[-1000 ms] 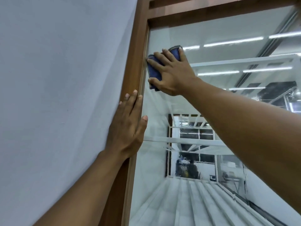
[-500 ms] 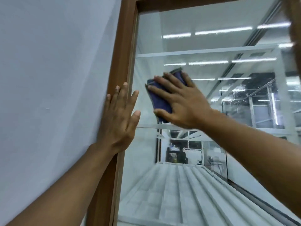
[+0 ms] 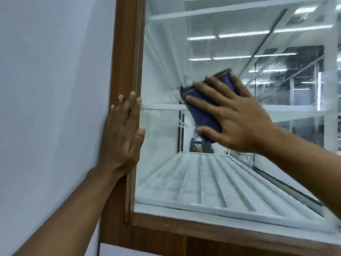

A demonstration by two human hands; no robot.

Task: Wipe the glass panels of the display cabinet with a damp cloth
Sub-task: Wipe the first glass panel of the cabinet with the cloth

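The glass panel (image 3: 166, 172) is being wiped at centre frame.
Smooth, reflective glass is bounded by a wood-grain frame (image 3: 127, 52), on which the left hand (image 3: 121, 137) is laid flat, fingers together; the folded dark-blue cloth (image 3: 204, 113) is pressed to the pane under the right hand (image 3: 238, 124), fingers spread. Steady pressure toward the lower pane is likely called for next.

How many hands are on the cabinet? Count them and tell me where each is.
2. The left hand rests flat on the wooden frame; the right hand presses the blue cloth against the glass panel, right of the frame. No other hand shows.
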